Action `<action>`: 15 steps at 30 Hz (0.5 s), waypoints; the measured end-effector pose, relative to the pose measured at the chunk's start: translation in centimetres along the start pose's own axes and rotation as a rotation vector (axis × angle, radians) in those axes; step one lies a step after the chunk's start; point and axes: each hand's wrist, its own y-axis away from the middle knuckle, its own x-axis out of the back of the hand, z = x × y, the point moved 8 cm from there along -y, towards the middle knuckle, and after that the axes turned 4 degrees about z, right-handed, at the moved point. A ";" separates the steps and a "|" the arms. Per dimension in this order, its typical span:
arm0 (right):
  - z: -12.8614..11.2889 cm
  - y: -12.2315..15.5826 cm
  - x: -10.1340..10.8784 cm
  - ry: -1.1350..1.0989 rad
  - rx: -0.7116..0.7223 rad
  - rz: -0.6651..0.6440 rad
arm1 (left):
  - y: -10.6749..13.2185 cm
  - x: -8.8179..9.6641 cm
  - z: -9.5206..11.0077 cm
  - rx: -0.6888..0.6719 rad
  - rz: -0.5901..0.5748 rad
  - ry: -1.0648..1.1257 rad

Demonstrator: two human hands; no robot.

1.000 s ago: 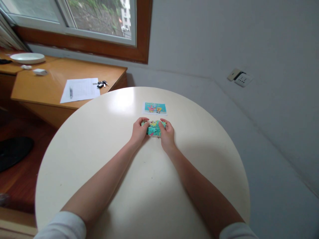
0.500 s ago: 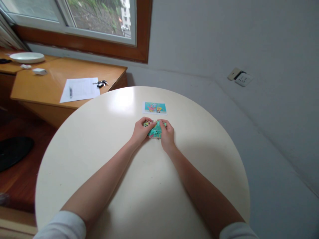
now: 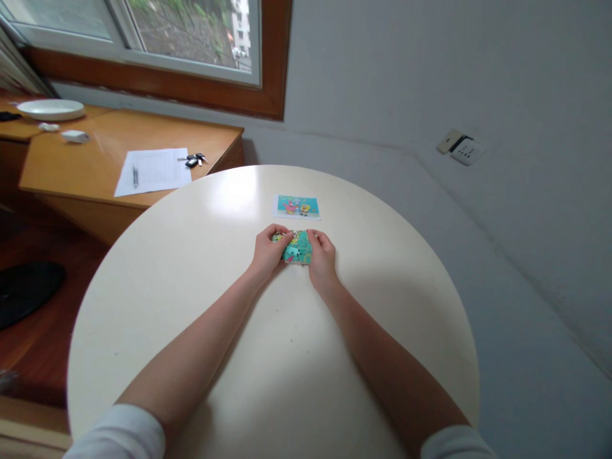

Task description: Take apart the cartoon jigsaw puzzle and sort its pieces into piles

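Observation:
Between my hands is a small turquoise jigsaw puzzle (image 3: 299, 247) with yellow and pink cartoon parts; a gap or loose piece seems to show near its lower middle, too small to make out. My left hand (image 3: 270, 248) grips its left side, thumb on top. The right side is held by my right hand (image 3: 322, 252), thumb along the edge, and the fingers of both hands partly cover it. Just beyond lies a picture card (image 3: 298, 206) with a pink and a yellow cartoon figure on blue.
The round white table (image 3: 191, 268) carries the puzzle and card. On a wooden desk (image 3: 105, 143) at the back left are a paper sheet (image 3: 157, 169) with a pen, keys (image 3: 195, 159), a small white box (image 3: 75, 136) and a white dish (image 3: 51, 109). A wall stands to the right.
My thumbs have moved apart toward the puzzle's sides, so more of its surface shows. Both hands still hold it in nearly the same place.

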 end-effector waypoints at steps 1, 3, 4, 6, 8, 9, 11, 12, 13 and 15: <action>-0.2 0.0 0.1 0.027 0.027 0.003 | 0.0 0.1 0.0 -0.007 0.007 -0.012; -0.7 -0.1 0.2 0.090 0.097 0.000 | -0.1 0.1 0.1 -0.031 0.016 -0.048; -0.9 -0.1 0.2 0.118 0.129 -0.007 | -0.1 0.2 0.1 -0.045 0.020 -0.067; -1.1 -0.1 0.2 0.149 0.169 -0.025 | -0.1 0.2 0.2 -0.066 0.029 -0.097; -1.1 0.0 0.0 0.139 0.171 -0.044 | -0.1 0.3 0.2 -0.070 0.041 -0.102; -1.0 0.0 -0.1 0.121 0.160 -0.055 | -0.1 0.4 0.2 -0.066 0.048 -0.097; -0.6 -0.1 -0.2 0.067 0.120 -0.071 | -0.1 0.4 0.3 -0.047 0.060 -0.075; -0.3 -0.1 -0.2 0.037 0.090 -0.072 | -0.1 0.5 0.3 -0.031 0.066 -0.059; 0.1 -0.2 -0.2 0.010 0.055 -0.067 | -0.1 0.5 0.3 -0.015 0.070 -0.040; 0.9 -0.5 0.0 -0.027 -0.017 -0.047 | -0.1 0.6 0.2 0.011 0.079 -0.002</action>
